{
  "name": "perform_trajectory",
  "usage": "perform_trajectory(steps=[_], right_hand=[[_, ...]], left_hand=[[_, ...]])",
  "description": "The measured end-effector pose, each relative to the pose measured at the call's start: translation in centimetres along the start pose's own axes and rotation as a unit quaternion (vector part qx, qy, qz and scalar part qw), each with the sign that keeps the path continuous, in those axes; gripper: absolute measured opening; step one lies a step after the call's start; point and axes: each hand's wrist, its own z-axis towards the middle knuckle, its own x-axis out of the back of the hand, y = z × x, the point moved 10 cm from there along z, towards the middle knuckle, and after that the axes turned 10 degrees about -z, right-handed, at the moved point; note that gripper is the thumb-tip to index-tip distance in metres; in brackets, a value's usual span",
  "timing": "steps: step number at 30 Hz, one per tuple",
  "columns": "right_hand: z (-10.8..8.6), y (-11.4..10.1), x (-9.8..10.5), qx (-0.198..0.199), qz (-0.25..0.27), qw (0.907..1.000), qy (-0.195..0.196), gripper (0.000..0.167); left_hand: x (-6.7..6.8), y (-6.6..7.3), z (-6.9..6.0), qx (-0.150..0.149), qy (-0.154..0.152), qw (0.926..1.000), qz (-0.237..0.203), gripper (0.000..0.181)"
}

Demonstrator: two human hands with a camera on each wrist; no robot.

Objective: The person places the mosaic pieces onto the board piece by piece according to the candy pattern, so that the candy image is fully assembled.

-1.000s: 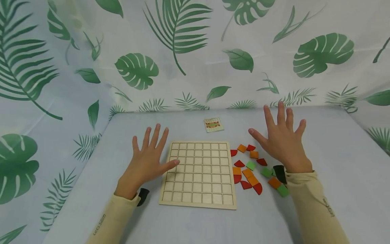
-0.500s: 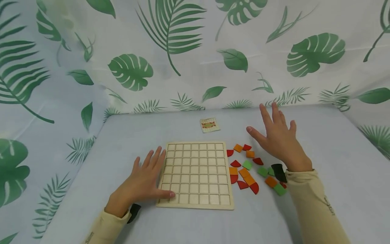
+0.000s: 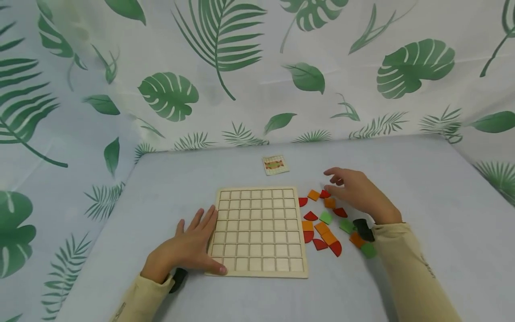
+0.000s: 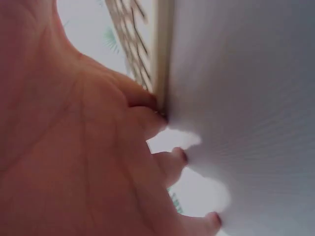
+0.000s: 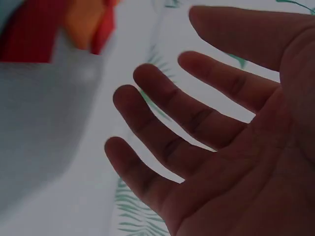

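Observation:
My left hand (image 3: pixel 185 250) lies along the left edge of a wooden grid board (image 3: pixel 257 231). Its thumb is on the board's near-left corner; in the left wrist view the other fingertips touch the white surface (image 4: pixel 246 128) and the board's side. Over the loose pieces at the board's right hovers my right hand (image 3: pixel 360 194), fingers loosely bent and holding nothing. Nearest its thumb is a red quarter-circle piece (image 3: pixel 324 194), beside orange square pieces (image 3: pixel 314 195). The right wrist view shows the fingers spread apart, with blurred red pieces (image 5: pixel 32 37) beyond.
A small pattern card (image 3: pixel 275 165) lies behind the board. Several red, orange and green pieces (image 3: pixel 325 218) are scattered right of the board, some touching its edge. A leaf-printed cloth (image 3: pixel 241 89) rises behind the table.
My left hand has come down and nearer to the board's near-left corner. The right hand has lowered toward the pieces, its fingers bending from spread and straight. The whole view shifts slightly.

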Motion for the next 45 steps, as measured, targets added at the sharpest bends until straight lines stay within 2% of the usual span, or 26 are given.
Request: perform_trajectory(steps=[3,6,11,15,18,24,29,33,36,40,45], right_hand=[[0.6,0.1,-1.7,0.008,0.004,0.9996,-0.028,0.042],[1.1,-0.1,-2.6,0.021,-0.019,0.9991,-0.033,0.036],[1.7,0.1,-2.7,0.011,-0.085,0.9963,-0.001,0.029],[2.3,0.3,-2.4,-0.006,-0.095,0.9953,0.017,0.027],[2.8,0.4,-2.6,-0.011,-0.08,0.9967,0.012,0.027],[3.6,0.9,-2.9,-0.018,-0.029,0.999,-0.03,0.026],[4.5,1.8,-2.4,-0.038,-0.029,0.9978,-0.046,0.031],[4.6,2.5,-2.0,-0.044,-0.032,0.9976,-0.043,0.03],[4.5,2.7,-1.5,-0.032,-0.024,0.9986,-0.036,0.028],[4.4,2.1,-0.6,-0.02,0.015,0.9991,-0.033,0.029],[4.4,-0.6,0.4,0.0,0.07,0.9975,-0.012,0.031]], left_hand=[[-0.2,-0.2,-0.1,0.011,-0.014,0.9998,-0.008,0.15],[-0.4,-0.4,-0.3,0.025,-0.026,0.9992,-0.017,0.151],[-0.3,-0.1,-0.1,0.021,-0.027,0.9992,-0.019,0.149],[-0.1,0.0,0.1,0.017,-0.023,0.9992,-0.027,0.148],[-0.1,-0.4,0.3,0.017,-0.022,0.9992,-0.028,0.148],[0.0,-0.7,0.5,0.021,-0.027,0.9991,-0.026,0.147],[-0.2,-0.9,0.9,0.018,-0.03,0.9992,-0.017,0.146],[-0.5,-0.9,1.0,0.02,-0.035,0.999,-0.019,0.146],[-0.5,-0.8,0.8,0.025,-0.037,0.9989,-0.015,0.147],[-0.3,-0.8,0.5,0.03,-0.035,0.9989,-0.005,0.147],[-0.1,-0.8,0.4,0.03,-0.035,0.9989,-0.001,0.147]])
